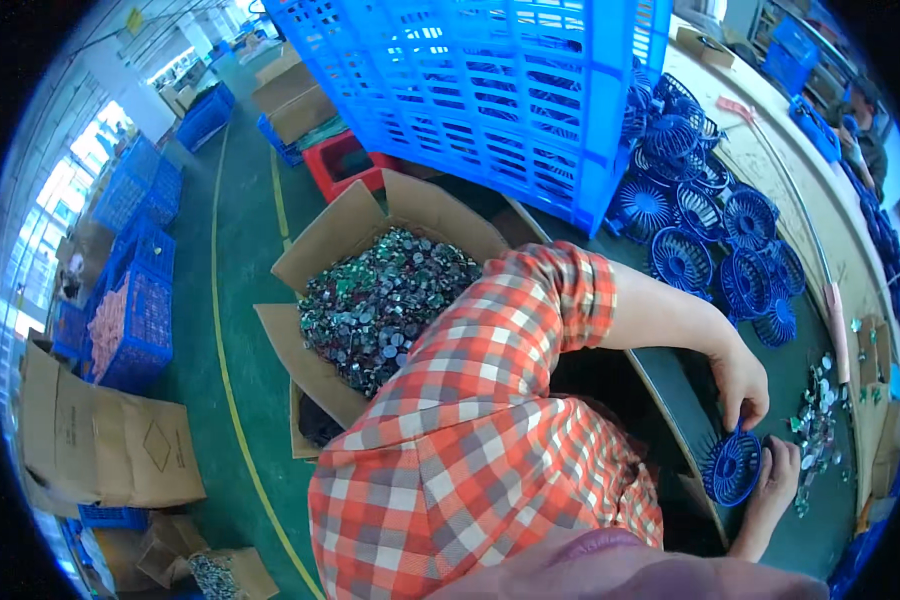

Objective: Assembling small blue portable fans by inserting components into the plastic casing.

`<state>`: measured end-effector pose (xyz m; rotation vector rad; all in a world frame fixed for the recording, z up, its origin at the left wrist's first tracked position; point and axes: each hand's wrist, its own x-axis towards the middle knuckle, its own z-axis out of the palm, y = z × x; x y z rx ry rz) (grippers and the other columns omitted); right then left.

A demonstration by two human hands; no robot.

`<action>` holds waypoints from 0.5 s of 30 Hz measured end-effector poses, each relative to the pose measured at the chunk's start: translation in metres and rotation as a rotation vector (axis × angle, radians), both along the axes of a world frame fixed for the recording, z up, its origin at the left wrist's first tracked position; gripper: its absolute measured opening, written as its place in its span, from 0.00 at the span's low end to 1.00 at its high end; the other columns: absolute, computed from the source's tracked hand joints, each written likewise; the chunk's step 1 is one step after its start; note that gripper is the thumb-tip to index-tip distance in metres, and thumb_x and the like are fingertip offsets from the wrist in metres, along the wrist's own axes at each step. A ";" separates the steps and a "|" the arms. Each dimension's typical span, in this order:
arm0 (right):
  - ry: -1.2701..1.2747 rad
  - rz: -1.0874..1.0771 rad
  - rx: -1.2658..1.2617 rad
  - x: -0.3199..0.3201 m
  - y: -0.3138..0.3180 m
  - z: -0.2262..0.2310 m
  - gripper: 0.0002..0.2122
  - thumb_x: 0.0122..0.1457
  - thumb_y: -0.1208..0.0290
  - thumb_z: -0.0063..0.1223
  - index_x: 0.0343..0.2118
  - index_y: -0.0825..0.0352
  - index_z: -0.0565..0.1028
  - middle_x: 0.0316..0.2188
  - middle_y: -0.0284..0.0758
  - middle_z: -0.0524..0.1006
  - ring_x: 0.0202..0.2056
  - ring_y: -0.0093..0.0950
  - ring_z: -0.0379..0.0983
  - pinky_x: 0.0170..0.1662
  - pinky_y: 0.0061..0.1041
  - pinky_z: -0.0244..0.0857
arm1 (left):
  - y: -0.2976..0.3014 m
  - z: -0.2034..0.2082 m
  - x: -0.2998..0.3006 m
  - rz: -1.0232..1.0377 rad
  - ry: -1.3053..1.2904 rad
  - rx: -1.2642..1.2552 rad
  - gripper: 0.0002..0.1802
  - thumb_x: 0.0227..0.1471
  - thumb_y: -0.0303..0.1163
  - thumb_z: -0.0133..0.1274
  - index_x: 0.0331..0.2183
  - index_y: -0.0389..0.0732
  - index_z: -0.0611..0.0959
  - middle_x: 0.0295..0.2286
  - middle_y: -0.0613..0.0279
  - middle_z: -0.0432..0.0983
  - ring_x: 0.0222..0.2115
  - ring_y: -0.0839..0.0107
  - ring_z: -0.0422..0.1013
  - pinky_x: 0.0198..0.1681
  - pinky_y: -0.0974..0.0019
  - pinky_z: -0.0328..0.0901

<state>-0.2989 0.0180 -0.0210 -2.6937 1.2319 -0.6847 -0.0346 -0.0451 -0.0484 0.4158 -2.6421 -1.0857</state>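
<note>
A dark blue, round plastic fan guard with radiating ribs stands tilted over the dark work surface. My left hand reaches down to its upper rim, thumb and fingers pinched together there. My right hand is closed around its right side; part of those fingers is hidden behind the rim. Just right of both hands lies a scatter of small shiny silver and green parts. Beyond my left forearm, more blue fan guards are heaped on the surface.
A tall blue crate rises ahead. At my left, an open cardboard box holds many small shiny parts. A pink-ended rod runs along the bench. Blue crates and a carton stand across the aisle. A co-worker is at far right.
</note>
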 end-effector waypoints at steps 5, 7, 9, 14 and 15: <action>-0.097 0.008 0.035 -0.006 0.005 -0.009 0.08 0.62 0.79 0.47 0.42 0.73 0.75 0.37 0.45 0.73 0.39 0.42 0.73 0.45 0.33 0.67 | -0.006 0.003 -0.003 0.007 -0.007 0.088 0.20 0.51 0.41 0.64 0.44 0.43 0.83 0.36 0.65 0.79 0.35 0.72 0.72 0.37 0.66 0.68; -0.103 0.029 0.036 -0.004 0.012 -0.006 0.08 0.62 0.79 0.47 0.42 0.73 0.75 0.37 0.45 0.73 0.40 0.42 0.73 0.46 0.34 0.67 | -0.012 -0.004 -0.006 -0.001 0.014 0.105 0.20 0.51 0.40 0.64 0.44 0.42 0.82 0.35 0.66 0.79 0.33 0.73 0.72 0.36 0.67 0.67; -0.121 0.043 0.031 -0.009 0.014 -0.008 0.09 0.62 0.79 0.46 0.43 0.73 0.75 0.38 0.44 0.73 0.41 0.41 0.73 0.47 0.33 0.67 | -0.015 -0.004 -0.008 -0.009 -0.011 0.106 0.20 0.51 0.38 0.64 0.44 0.41 0.82 0.38 0.62 0.80 0.36 0.72 0.72 0.38 0.65 0.68; -0.133 0.074 0.101 -0.003 0.026 -0.002 0.10 0.61 0.80 0.45 0.43 0.75 0.75 0.38 0.43 0.72 0.41 0.38 0.72 0.48 0.30 0.65 | -0.018 -0.003 -0.006 -0.006 -0.028 0.183 0.20 0.52 0.37 0.64 0.45 0.41 0.81 0.37 0.64 0.79 0.35 0.73 0.72 0.37 0.66 0.67; -0.114 0.091 0.122 -0.001 0.031 0.001 0.10 0.61 0.81 0.44 0.43 0.76 0.74 0.38 0.43 0.72 0.41 0.36 0.71 0.49 0.28 0.64 | -0.018 -0.003 -0.006 -0.031 -0.016 0.192 0.19 0.52 0.37 0.64 0.45 0.41 0.81 0.37 0.65 0.79 0.35 0.73 0.71 0.37 0.67 0.66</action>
